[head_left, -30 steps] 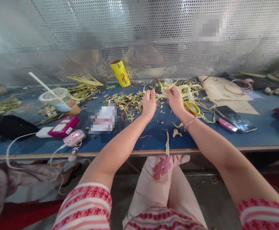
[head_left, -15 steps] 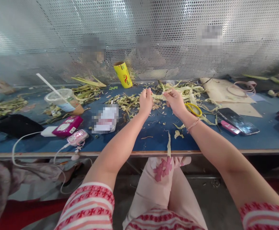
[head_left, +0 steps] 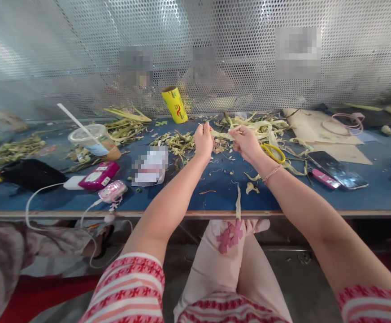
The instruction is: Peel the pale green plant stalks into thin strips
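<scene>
Above the blue table, a pale green plant strip (head_left: pixel 219 134) stretches between my two hands, apparently a leaf or stalk peeling. My left hand (head_left: pixel 203 140) is closed in a pinch at its left end. At the other end, my right hand (head_left: pixel 245 142) pinches it between thumb and fingers. Behind the right hand lies a heap of long pale strips (head_left: pixel 266 127). Shorter greenish scraps (head_left: pixel 178 142) are piled left of my left hand. Yellow-handled scissors (head_left: pixel 273 153), or a yellow loop like them, lie beside my right wrist; the blades are not visible.
A yellow tube (head_left: pixel 175 105) stands near the perforated metal panel (head_left: pixel 236 40). On the left are a plastic cup with a straw (head_left: pixel 94 142), a magenta charger (head_left: pixel 99 175) with cables, and a black pouch (head_left: pixel 32 175). A phone (head_left: pixel 336 170) and brown cardboard (head_left: pixel 316 127) lie right.
The whole view has shifted slightly, with table items appearing a little farther right. Both hands keep nearly the same pinch on the strip.
</scene>
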The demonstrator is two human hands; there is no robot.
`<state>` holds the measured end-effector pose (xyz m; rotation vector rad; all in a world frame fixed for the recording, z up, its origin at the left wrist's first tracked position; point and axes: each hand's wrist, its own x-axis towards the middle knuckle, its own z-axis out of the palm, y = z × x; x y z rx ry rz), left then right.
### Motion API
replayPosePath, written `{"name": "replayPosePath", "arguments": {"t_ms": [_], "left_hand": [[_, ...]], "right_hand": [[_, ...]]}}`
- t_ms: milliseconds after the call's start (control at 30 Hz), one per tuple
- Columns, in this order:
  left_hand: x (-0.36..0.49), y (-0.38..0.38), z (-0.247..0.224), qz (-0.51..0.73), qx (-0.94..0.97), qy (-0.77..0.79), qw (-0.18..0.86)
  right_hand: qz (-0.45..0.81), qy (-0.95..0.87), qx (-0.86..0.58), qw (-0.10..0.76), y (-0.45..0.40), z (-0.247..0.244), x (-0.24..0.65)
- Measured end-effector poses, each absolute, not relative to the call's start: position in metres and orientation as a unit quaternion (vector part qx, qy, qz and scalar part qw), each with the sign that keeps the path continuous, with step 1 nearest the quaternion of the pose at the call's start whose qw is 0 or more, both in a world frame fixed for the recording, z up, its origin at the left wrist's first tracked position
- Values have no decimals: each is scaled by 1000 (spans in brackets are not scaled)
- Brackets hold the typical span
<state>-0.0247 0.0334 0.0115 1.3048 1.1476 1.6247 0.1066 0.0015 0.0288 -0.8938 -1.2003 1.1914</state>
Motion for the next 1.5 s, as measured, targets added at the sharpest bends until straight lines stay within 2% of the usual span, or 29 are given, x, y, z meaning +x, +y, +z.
{"name": "replayPosePath", "arguments": {"t_ms": [133, 333, 600, 800, 1033, 1400, 1500], "left_hand": [[-27, 34, 14, 660, 471, 458, 364], [-18, 28, 13, 632, 474, 465, 400], [-10, 13, 16, 575, 453, 437, 523], [-12, 18, 14, 543, 487, 442, 522], [-5, 6, 15, 529, 489, 383, 578], [-3, 5, 13, 559, 494, 395, 536], [-2, 2, 14, 557, 515, 391, 521]], "right_hand": [[530, -507, -377, 565, -4, 32, 105], [563, -457, -377, 576, -2, 36, 116], [593, -437, -382, 558, 6, 36, 138], [565, -446, -409, 560, 11, 31, 139], [420, -529, -469, 570, 28, 18, 140], [159, -706, -505, 470, 15, 26, 138], [129, -724, -497, 460, 11, 27, 137]]}}
